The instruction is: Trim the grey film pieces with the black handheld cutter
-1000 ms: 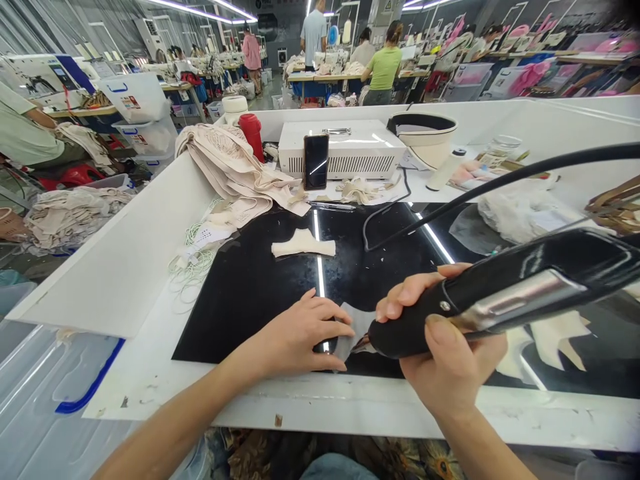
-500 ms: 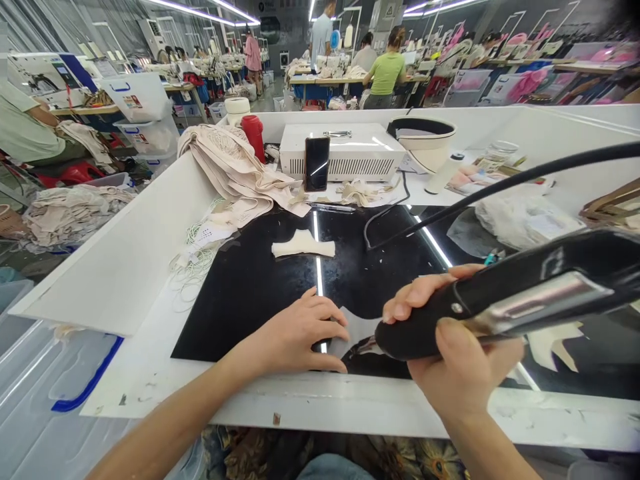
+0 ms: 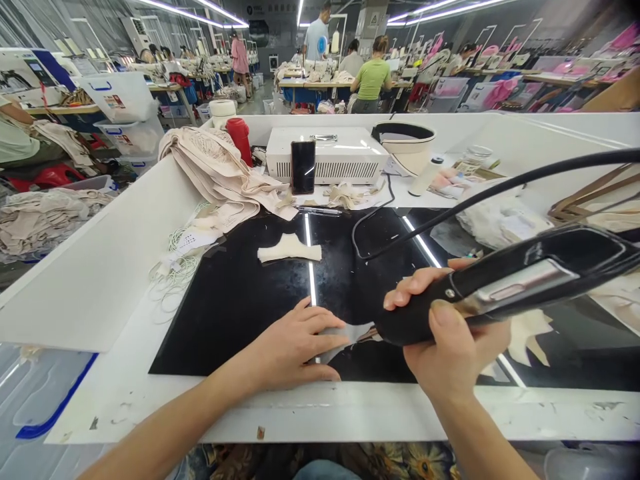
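My right hand (image 3: 453, 333) is wrapped round a thick black handheld tool (image 3: 500, 280) with a silver panel. The tool's narrow metal tip points left and touches a thin greyish translucent piece (image 3: 356, 331). My left hand (image 3: 305, 343) lies spread on that piece, fingers apart, pressing it to the black mat (image 3: 235, 313). Part of the piece is hidden under the fingers. Farther up the mat sits a cream shaped piece (image 3: 289, 248). Another cream cut piece (image 3: 529, 333) lies right of my right wrist.
A black cable (image 3: 465, 193) arches over the right side. Behind the mat stand a phone (image 3: 303, 167), a white box (image 3: 350, 157), a red bottle (image 3: 239, 141) and beige fabric (image 3: 215, 167). White walls (image 3: 75, 267) edge the table.
The camera view has shifted a little. The tool's tip and my right hand have tilted slightly upward. My left hand's fingers lie flatter and more stretched over the translucent piece.
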`<state>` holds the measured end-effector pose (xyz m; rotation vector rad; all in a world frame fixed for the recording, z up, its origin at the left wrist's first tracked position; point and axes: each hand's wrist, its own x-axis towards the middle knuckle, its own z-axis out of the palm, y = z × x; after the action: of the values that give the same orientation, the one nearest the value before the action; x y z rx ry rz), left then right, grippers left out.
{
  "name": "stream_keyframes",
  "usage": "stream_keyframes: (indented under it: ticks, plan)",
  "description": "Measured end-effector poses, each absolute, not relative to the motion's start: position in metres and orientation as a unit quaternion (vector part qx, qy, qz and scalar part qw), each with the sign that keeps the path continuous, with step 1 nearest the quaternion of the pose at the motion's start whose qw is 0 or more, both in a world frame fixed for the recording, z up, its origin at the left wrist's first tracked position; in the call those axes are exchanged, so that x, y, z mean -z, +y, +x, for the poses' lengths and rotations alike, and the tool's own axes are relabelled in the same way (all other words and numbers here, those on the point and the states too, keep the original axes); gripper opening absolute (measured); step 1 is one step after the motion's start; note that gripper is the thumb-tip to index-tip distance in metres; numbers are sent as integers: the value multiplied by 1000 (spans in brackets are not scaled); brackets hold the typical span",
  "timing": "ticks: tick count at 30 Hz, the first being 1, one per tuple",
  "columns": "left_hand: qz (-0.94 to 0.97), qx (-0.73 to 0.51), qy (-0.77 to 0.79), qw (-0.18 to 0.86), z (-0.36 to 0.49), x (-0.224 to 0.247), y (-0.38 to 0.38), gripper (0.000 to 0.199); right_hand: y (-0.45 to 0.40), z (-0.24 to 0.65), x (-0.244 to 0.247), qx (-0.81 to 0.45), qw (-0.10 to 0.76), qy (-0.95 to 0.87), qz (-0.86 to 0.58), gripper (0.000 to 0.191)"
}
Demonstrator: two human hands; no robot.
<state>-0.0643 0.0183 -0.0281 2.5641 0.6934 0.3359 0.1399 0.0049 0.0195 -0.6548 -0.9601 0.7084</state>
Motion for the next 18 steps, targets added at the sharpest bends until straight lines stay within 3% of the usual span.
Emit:
stream_keyframes:
  ticks: [18]
  plan:
    - [930, -125, 250, 240, -66, 28, 19, 50, 12, 160, -19, -281, 790, -440, -320, 39]
